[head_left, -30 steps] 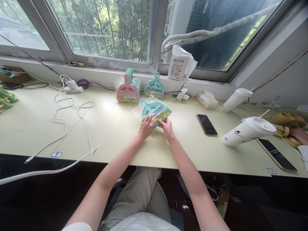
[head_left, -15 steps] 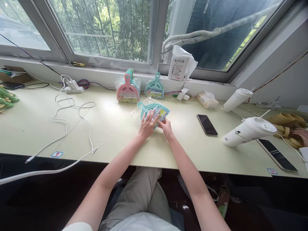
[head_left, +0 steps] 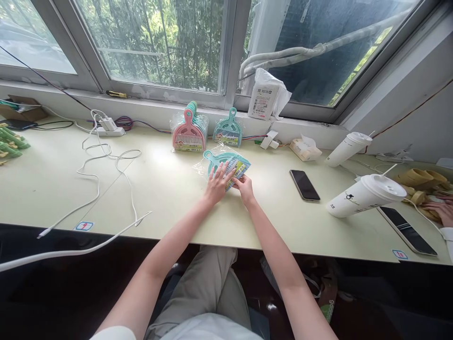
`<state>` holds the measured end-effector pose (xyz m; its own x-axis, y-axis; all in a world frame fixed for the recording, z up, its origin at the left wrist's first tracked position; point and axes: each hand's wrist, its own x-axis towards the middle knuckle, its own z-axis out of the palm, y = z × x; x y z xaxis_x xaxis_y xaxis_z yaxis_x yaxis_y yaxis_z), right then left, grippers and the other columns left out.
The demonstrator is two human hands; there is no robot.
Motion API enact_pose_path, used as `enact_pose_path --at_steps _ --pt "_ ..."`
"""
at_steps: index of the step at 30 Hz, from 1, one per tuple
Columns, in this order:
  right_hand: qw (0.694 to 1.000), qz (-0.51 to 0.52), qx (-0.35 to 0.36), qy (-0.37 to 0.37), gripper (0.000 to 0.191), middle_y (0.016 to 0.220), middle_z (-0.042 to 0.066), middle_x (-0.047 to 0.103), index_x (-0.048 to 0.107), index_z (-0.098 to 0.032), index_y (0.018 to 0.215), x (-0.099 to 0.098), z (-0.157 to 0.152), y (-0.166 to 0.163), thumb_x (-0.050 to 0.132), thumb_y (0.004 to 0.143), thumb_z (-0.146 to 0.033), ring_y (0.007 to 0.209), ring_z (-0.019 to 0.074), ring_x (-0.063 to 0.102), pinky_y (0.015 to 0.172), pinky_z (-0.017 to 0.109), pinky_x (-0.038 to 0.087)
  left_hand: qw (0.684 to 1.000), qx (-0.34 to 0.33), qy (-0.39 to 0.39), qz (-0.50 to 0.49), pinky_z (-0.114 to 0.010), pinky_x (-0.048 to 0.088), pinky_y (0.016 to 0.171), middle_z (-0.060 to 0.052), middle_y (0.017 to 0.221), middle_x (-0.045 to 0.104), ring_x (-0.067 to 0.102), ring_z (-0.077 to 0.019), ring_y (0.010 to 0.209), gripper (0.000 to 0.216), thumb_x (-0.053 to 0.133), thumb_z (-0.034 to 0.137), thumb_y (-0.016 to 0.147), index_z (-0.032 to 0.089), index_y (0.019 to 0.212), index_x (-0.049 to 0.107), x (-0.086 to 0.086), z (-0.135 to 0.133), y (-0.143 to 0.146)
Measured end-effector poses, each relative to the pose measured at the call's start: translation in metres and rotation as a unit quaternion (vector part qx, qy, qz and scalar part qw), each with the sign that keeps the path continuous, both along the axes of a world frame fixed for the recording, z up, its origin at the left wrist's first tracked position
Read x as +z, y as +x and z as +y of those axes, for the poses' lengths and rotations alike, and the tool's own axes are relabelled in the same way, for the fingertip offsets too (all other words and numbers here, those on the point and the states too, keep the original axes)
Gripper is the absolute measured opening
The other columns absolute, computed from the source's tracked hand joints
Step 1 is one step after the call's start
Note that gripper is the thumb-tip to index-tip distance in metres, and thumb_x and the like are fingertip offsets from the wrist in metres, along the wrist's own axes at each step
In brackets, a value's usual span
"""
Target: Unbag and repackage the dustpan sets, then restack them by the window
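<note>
A teal mini dustpan in a clear plastic bag point(head_left: 223, 161) lies flat on the pale green table point(head_left: 170, 189). My left hand point(head_left: 216, 182) rests on it with fingers stretched out flat over the bag. My right hand point(head_left: 243, 185) pinches the bag's near right edge by the yellow label. Behind it, against the window ledge, stands a stack of bagged dustpans with a pink one in front point(head_left: 188, 130), and beside that a single bagged teal dustpan point(head_left: 228, 128).
White charger cables point(head_left: 106, 160) loop across the left of the table. To the right lie a black phone point(head_left: 304, 184), two lidded white cups point(head_left: 366, 194), a second phone point(head_left: 406, 230) and a tissue box point(head_left: 305, 148). Another person's hand point(head_left: 437, 210) works at the far right.
My left hand slid forward from the bag's near edge and flattened on top of the dustpan. The bag shifted slightly left and away. My right hand kept its pinch.
</note>
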<state>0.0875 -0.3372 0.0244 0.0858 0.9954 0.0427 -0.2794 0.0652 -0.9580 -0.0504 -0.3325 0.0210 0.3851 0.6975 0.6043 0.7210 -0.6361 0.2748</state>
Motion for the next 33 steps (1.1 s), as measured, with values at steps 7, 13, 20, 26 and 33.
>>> enact_pose_path --at_steps 7,13,20,26,33 --pt "1.000 -0.006 -0.006 -0.002 0.037 0.086 0.003 0.069 0.063 -0.017 0.093 0.000 0.000 0.003 0.075 0.064 -0.035 0.084 0.0176 0.065 0.078 0.035 0.058 0.989 -0.142 -0.036 -0.034 -0.048 0.030 0.111 -0.015 0.151 0.029 0.017 -0.0233 0.143 0.051 0.030 0.009 0.090 0.018 0.140 0.039 -0.005 0.006 -0.001" --pt "1.000 0.007 -0.012 0.000 0.037 0.086 0.004 0.070 0.062 -0.016 0.094 -0.002 0.001 0.006 0.075 0.065 -0.033 0.084 0.0178 0.066 0.081 0.037 0.057 0.982 -0.171 -0.028 -0.074 -0.047 0.025 0.113 -0.013 0.152 0.027 0.015 -0.0205 0.143 0.054 0.025 0.009 0.091 0.020 0.143 0.031 0.000 -0.005 0.006" --pt "0.996 0.080 -0.026 -0.004 0.033 0.096 0.005 0.070 0.061 -0.017 0.091 0.000 0.003 0.007 0.076 0.063 -0.026 0.090 0.0198 0.067 0.085 0.039 0.056 0.865 0.127 -0.101 -0.475 -0.048 0.023 0.114 -0.015 0.155 0.015 0.016 -0.0257 0.143 0.076 0.055 0.038 0.085 0.022 0.145 0.011 0.008 0.010 -0.008" --pt "0.994 0.097 -0.043 0.002 0.034 0.099 0.006 0.069 0.061 -0.017 0.093 -0.002 0.004 0.009 0.075 0.063 -0.025 0.096 0.0218 0.066 0.088 0.040 0.055 0.663 -0.137 -0.469 -0.566 -0.043 0.048 0.095 -0.011 0.123 0.060 0.059 -0.0251 0.111 0.051 0.060 0.043 0.081 0.019 0.125 0.048 -0.001 0.016 0.000" --pt "0.992 0.114 -0.051 0.008 0.036 0.103 0.006 0.069 0.061 -0.018 0.094 -0.003 0.008 0.015 0.077 0.062 -0.025 0.099 0.0225 0.065 0.090 0.040 0.055 0.636 -0.201 -0.477 -0.572 -0.041 0.043 0.100 -0.009 0.125 0.060 0.056 -0.0236 0.115 0.045 0.060 0.042 0.081 0.019 0.120 0.055 0.003 0.010 0.010"
